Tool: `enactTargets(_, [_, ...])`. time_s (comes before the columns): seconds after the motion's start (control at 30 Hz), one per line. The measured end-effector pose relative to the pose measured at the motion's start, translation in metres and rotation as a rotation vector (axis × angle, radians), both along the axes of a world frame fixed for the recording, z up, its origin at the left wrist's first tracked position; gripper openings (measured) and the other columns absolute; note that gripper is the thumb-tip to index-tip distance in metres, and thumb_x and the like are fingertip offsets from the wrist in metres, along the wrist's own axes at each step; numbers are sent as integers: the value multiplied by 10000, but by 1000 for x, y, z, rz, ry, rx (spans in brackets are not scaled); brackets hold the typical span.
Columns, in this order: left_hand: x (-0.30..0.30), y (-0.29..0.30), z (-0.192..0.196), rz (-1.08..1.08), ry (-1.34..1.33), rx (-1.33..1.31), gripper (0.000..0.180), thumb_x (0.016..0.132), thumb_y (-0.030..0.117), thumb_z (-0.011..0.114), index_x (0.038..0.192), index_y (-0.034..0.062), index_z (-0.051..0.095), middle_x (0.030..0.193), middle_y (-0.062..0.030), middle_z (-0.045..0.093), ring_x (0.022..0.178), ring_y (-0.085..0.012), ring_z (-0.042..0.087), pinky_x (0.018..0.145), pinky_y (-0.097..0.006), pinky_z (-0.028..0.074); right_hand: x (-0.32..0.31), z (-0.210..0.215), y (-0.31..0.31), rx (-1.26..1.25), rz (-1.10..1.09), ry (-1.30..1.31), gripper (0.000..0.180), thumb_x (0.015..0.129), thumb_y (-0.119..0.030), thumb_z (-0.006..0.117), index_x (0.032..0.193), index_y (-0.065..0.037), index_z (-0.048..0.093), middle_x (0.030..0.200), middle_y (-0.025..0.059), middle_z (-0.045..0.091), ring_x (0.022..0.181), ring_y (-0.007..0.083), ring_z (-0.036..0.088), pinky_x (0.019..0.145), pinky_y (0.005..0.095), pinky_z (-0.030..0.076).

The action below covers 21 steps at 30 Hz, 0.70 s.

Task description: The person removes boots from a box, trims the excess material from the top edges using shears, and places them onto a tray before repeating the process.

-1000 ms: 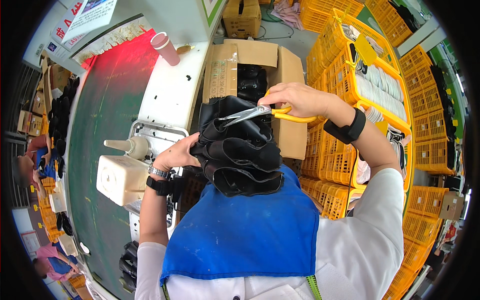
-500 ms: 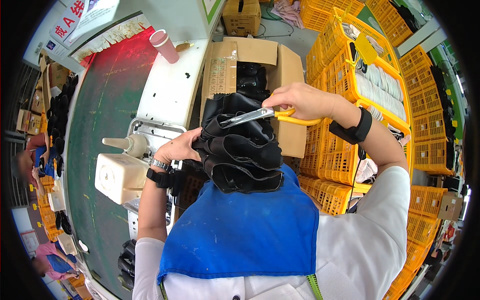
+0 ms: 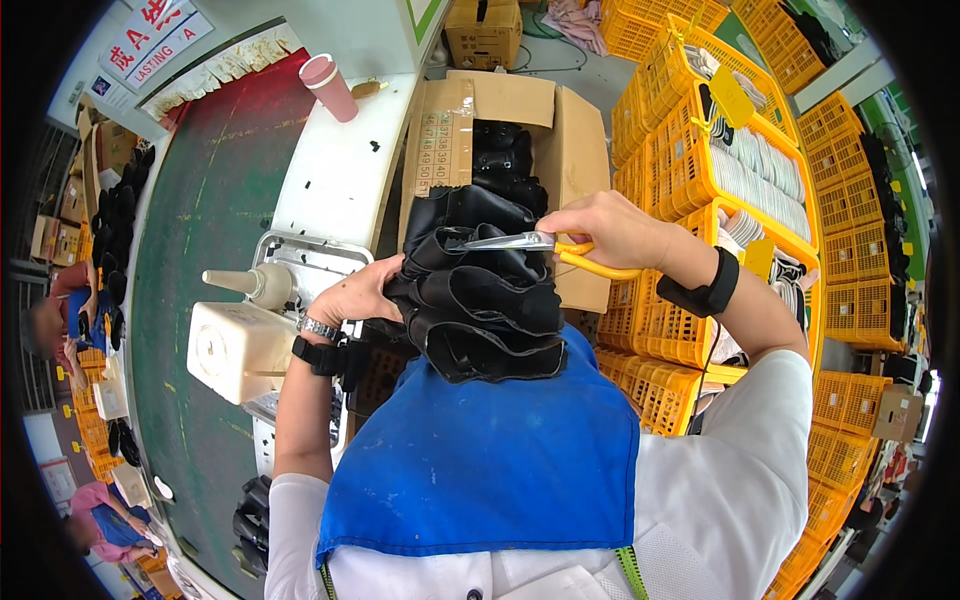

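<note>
Several black leather shoe uppers (image 3: 490,300) are stacked on edge in front of my blue apron, their cut rims facing up. My left hand (image 3: 355,293) grips the stack at its left side, thumb against the leather and the other fingers hidden underneath. In my right hand (image 3: 615,232) is a pair of scissors (image 3: 505,242) with yellow handles. Its blades point left and look nearly closed. They lie over one of the farther uppers, with the tips at its rim. Whether they touch the leather I cannot tell.
Beyond the stack stands an open cardboard box (image 3: 440,140) holding more black uppers. Yellow crates (image 3: 700,190) line the right side. At left are a metal tray (image 3: 335,253), a squeeze bottle (image 3: 268,287), a whitish container (image 3: 235,350), a pink tumbler (image 3: 330,88) and a green conveyor belt (image 3: 200,270).
My right hand has dropped a little toward me, and the scissors lie more level, their tips slightly farther right. The left hand keeps its grip on the uppers.
</note>
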<state>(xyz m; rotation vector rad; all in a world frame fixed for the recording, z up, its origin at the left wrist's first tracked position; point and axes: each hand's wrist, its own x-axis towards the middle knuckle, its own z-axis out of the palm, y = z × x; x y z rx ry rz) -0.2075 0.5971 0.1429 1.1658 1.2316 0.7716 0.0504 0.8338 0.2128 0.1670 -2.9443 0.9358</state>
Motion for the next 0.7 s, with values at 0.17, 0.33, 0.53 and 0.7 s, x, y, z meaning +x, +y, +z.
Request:
enactTargets(0.17, [1, 0, 4, 17, -17, -23, 739, 609, -93, 709, 1278, -17, 405, 1173, -41, 553, 1054, -107, 492, 961, -258, 392, 2, 6, -3, 140, -80, 10, 290, 746, -163, 685, 1026, -171, 607, 814, 59, 618, 730, 263, 610, 579, 362, 477])
enactTargets(0.33, [6, 2, 9, 22, 3, -20, 717, 614, -86, 700, 1269, -15, 418, 1151, -36, 560, 1032, -104, 498, 948, -255, 397, 3, 1, -9, 156, -108, 11, 300, 741, -195, 691, 1026, -179, 598, 840, 52, 620, 755, 269, 613, 596, 368, 488])
enactTargets(0.53, [3, -2, 5, 23, 10, -33, 712, 613, -92, 689, 1268, -15, 422, 1145, -35, 563, 1022, -101, 499, 940, -256, 401, 6, 0, -13, 230, -144, 19, 302, 730, -208, 698, 1012, -193, 590, 847, 53, 623, 764, 275, 615, 599, 384, 491])
enactTargets(0.7, [5, -1, 7, 20, -9, -36, 711, 613, -94, 687, 1269, -14, 425, 1149, -37, 563, 1024, -101, 499, 935, -257, 405, 8, -5, -13, 236, -149, 156, 296, 727, -218, 699, 1000, -203, 587, 811, 52, 615, 734, 281, 613, 585, 395, 488])
